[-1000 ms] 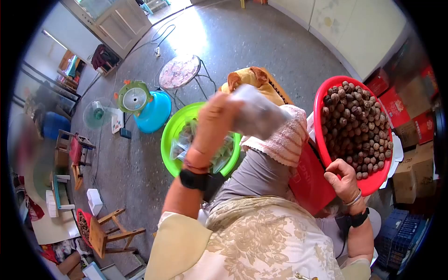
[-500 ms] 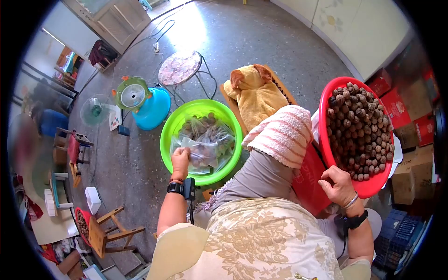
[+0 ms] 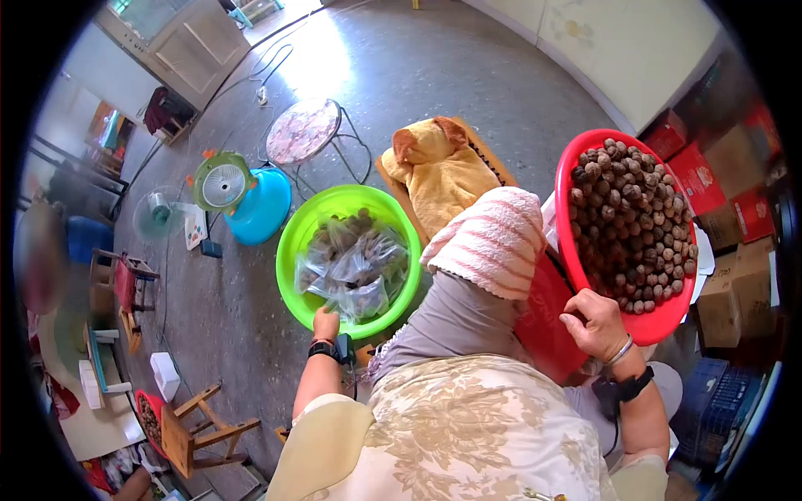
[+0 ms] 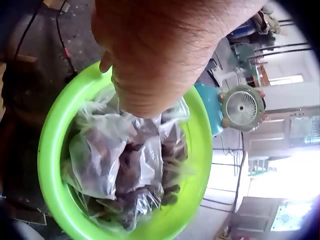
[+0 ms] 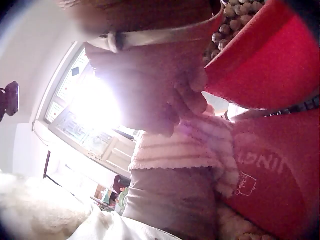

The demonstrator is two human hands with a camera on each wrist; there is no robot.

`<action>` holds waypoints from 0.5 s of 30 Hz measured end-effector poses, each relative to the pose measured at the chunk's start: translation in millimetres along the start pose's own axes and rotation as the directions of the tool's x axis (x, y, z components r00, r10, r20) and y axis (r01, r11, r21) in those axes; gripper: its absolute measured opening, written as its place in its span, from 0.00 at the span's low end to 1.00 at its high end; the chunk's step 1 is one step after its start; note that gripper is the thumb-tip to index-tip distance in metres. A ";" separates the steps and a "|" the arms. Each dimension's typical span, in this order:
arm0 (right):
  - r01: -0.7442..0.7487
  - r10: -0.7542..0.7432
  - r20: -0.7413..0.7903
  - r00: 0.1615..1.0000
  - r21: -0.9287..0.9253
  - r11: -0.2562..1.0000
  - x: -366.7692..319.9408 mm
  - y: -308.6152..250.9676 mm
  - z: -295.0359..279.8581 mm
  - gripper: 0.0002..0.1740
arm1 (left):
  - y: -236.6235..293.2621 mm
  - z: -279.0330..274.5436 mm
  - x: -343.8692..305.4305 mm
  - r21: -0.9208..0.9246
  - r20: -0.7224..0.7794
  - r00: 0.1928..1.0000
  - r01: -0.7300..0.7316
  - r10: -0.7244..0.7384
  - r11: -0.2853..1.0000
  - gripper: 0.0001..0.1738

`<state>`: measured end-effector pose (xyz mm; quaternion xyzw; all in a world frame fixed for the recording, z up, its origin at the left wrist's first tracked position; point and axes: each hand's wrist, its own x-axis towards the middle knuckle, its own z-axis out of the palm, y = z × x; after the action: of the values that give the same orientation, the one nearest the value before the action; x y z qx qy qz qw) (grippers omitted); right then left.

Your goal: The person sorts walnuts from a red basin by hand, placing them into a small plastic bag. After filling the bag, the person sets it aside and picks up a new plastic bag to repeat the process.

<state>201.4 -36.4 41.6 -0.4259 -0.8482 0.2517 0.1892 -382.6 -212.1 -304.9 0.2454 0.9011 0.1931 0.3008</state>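
Note:
A bright green basin (image 3: 288,292) on the floor holds several clear plastic bags of walnuts (image 3: 365,296). My left hand (image 3: 327,322) grips its near rim with curled fingers; the wrist camera shows the back of the hand (image 4: 155,55) covering part of that rim. My right hand (image 3: 598,324) hangs loosely curled with nothing in it, beside the near-left rim of a red basin (image 3: 660,332). Brown walnuts (image 3: 631,221) fill much of the red basin. In the right wrist view the hand (image 5: 150,85) overlaps the striped towel.
A striped towel (image 3: 491,242) covers my knee, with a red surface (image 3: 551,321) to its right. A yellow cloth (image 3: 447,171) lies on a wooden piece ahead. Beyond the green basin stand a round stool (image 3: 303,132) and a fan (image 3: 224,184). Cardboard boxes (image 3: 735,292) are stacked on the right.
The left hand carried a bag of walnuts across to the green basin, let it go there and drew back to the near rim. The right hand has stayed beside the red basin.

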 end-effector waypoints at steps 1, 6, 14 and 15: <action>0.013 -0.013 -0.003 1.000 -0.006 1.000 -0.8 1.0 0.0 0.07 | 9.5 -0.2 1.4 -0.007 -0.053 0.996 -0.078 0.078 0.997 0.29; 0.043 -0.043 0.008 0.999 -0.058 0.997 -9.9 10.3 0.9 0.08 | 93.4 -0.9 14.4 -0.355 0.059 0.968 -0.210 0.246 0.911 0.24; 0.058 -0.059 0.019 0.998 0.057 0.997 -26.5 24.6 -8.7 0.10 | 329.5 -21.2 -98.8 -0.684 0.229 0.779 -0.297 0.583 0.666 0.15; 0.031 -0.032 0.003 0.999 0.118 0.992 -27.1 25.8 -15.2 0.10 | 351.2 -20.2 -114.5 -0.677 0.239 0.734 -0.343 0.635 0.651 0.15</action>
<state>241.1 -41.3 35.7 -0.3999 -0.8389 0.2993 0.2162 -201.0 2.6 -64.5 0.4184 0.5919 0.4760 0.4981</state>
